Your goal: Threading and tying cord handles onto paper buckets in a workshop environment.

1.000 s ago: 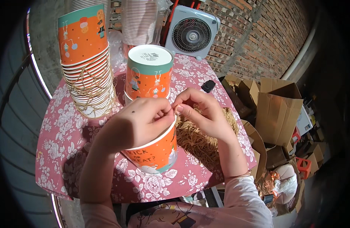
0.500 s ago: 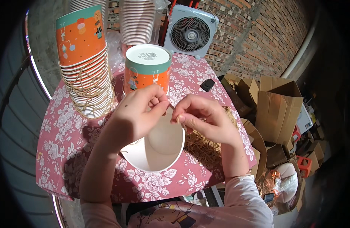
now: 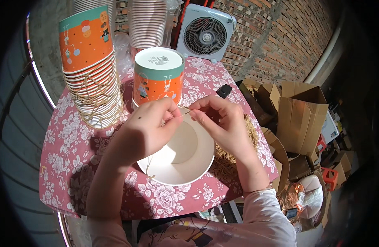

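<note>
My left hand (image 3: 145, 127) and my right hand (image 3: 224, 125) meet over the table, fingertips pinched on a thin brown cord (image 3: 186, 110) that spans the small gap between them. Under them lies a white-lined paper bucket (image 3: 199, 168), its wide mouth tilted toward me. A loose tail of cord hangs at the left of its rim. Beyond my hands, an orange and green paper bucket (image 3: 158, 82) stands upside down. To the right, partly behind my right wrist, sits a heap of brown cords (image 3: 225, 164).
A tall stack of paper buckets (image 3: 93, 88) with cords draped round it leans at the left. More white stacked buckets (image 3: 147, 24) and a grey box fan (image 3: 206, 37) stand at the back. A small black object (image 3: 224, 91) lies on the flowered tablecloth (image 3: 165, 202); cardboard boxes (image 3: 300, 123) crowd the right.
The white-lined bucket has shifted right and its mouth now faces up more. My right hand has turned slightly, and the cord between my fingertips shows more plainly.
</note>
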